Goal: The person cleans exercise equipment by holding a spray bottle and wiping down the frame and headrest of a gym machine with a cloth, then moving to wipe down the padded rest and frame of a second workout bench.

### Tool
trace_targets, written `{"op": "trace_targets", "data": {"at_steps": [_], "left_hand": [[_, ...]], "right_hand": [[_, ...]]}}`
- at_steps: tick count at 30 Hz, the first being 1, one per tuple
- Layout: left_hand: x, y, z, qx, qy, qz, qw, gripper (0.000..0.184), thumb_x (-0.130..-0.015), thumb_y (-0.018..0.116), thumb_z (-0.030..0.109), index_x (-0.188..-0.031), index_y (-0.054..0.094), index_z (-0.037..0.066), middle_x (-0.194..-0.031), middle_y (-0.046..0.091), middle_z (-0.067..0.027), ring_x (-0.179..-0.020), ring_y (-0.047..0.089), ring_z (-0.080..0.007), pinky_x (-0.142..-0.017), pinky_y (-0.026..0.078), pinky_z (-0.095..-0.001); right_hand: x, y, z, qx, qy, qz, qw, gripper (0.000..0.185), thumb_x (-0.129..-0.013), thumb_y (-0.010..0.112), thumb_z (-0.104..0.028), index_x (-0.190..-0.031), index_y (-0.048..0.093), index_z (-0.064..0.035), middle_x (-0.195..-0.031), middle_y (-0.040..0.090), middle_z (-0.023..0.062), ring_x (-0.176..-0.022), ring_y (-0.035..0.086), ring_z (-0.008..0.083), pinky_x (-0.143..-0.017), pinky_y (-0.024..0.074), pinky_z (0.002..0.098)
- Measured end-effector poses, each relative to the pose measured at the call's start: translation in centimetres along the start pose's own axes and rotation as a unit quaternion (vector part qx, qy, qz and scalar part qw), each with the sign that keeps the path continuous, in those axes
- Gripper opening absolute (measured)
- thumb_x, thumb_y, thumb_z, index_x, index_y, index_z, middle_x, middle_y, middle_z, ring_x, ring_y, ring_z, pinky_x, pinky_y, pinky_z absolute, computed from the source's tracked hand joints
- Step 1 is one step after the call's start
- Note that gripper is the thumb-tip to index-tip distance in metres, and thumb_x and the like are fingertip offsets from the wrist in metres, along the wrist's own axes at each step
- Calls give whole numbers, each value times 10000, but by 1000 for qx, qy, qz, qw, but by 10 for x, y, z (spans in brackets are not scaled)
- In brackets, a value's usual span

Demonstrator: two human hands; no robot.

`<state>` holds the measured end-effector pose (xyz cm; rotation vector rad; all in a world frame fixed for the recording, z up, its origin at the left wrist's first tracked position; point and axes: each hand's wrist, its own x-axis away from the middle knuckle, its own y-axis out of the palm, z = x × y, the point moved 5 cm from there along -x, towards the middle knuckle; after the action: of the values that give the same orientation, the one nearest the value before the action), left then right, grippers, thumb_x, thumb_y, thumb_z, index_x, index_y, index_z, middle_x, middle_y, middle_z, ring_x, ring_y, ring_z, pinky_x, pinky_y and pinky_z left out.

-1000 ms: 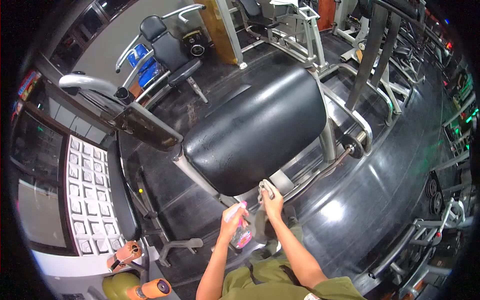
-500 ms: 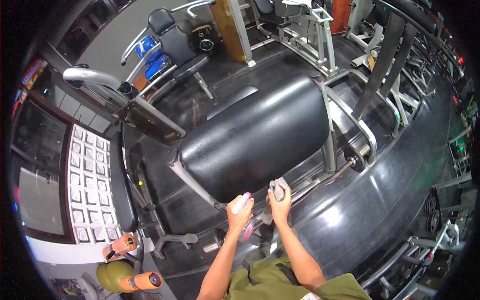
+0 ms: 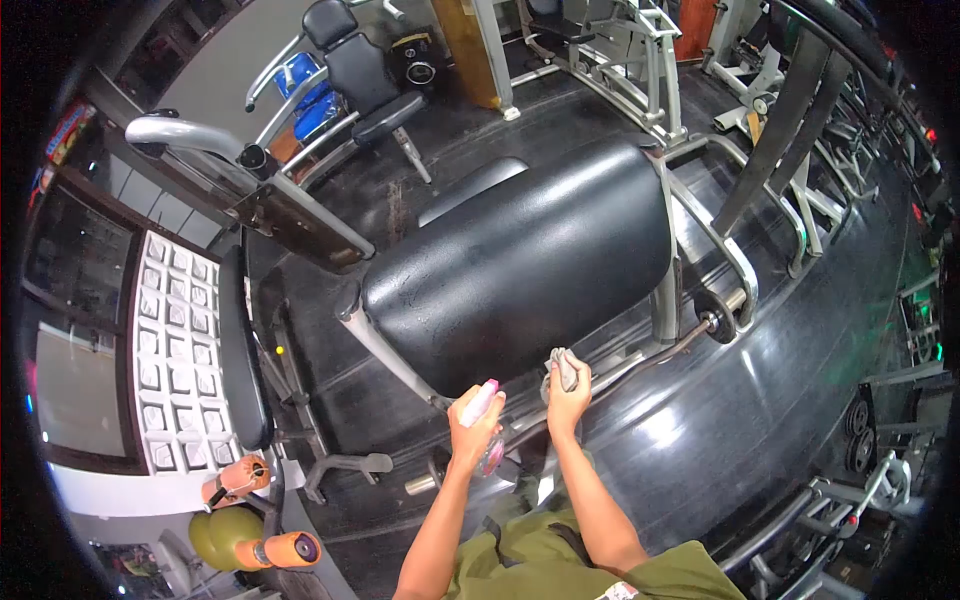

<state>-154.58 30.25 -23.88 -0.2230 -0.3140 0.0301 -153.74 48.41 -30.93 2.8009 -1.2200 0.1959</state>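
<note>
My left hand (image 3: pixel 474 425) is closed around a spray bottle (image 3: pixel 482 402) with a pink and white head; its clear lower part with pink on it shows below the fingers. In my right hand (image 3: pixel 568 398) is a crumpled grey cloth (image 3: pixel 562 372), gripped between thumb and fingers. Both hands hover at the near edge of a large black padded bench (image 3: pixel 520 265). Its dark surface carries small wet-looking specks toward the left. Neither hand visibly touches the pad.
A curled barbell (image 3: pixel 680 342) with a plate runs low along the bench's near side. To the left stand a white patterned panel (image 3: pixel 180 355) and orange foam rollers (image 3: pixel 290 549). A black-seated machine (image 3: pixel 365 90) is at the back; more gym machines line the right.
The view has shifted slightly, so the bench sits a little higher and further right. My right hand has turned a little with the cloth; my left still grips the bottle.
</note>
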Motion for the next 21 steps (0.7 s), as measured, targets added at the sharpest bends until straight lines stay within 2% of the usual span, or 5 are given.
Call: {"op": "trace_targets", "data": {"at_steps": [4,8,11,17,21], "left_hand": [[4,-9,-4,40,10,-18,999,115,-886,648,107,-893,625,-5,-708,589,-28,-499,553,-90,-473,458,-250],[4,-19,-20,30,29,-45,998,141,-916,617,110,-972,631,-18,-761,601,-48,-520,566,-108,-497,465,-255],[8,-29,-23,53,21,-10,998,121,-901,640,92,-842,614,-11,-657,580,-33,-484,546,-101,-476,458,-264],[17,-44,-38,117,33,28,992,171,-935,640,161,-947,629,-9,-766,603,-48,-501,554,-112,-489,476,-264],[22,-43,-34,128,30,26,991,143,-907,651,114,-949,628,-21,-762,606,-44,-501,554,-111,-489,480,-263]], "right_hand": [[7,21,-33,157,-160,12,974,233,-813,723,-29,-1034,653,-2,-974,618,140,-918,607,291,-862,460,371],[24,24,-1,131,-157,-135,969,263,-687,756,-2,-939,685,-31,-925,628,121,-900,631,283,-796,490,358],[-2,6,-6,132,-157,-84,975,207,-698,741,11,-892,667,-6,-868,642,128,-837,643,271,-779,493,357],[-6,21,-21,160,-150,-44,975,216,-708,733,-12,-899,632,-17,-874,610,122,-817,610,273,-739,474,366],[23,42,-25,150,-212,-200,945,253,-689,778,-48,-915,664,-43,-907,600,105,-832,618,295,-731,491,376]]}}
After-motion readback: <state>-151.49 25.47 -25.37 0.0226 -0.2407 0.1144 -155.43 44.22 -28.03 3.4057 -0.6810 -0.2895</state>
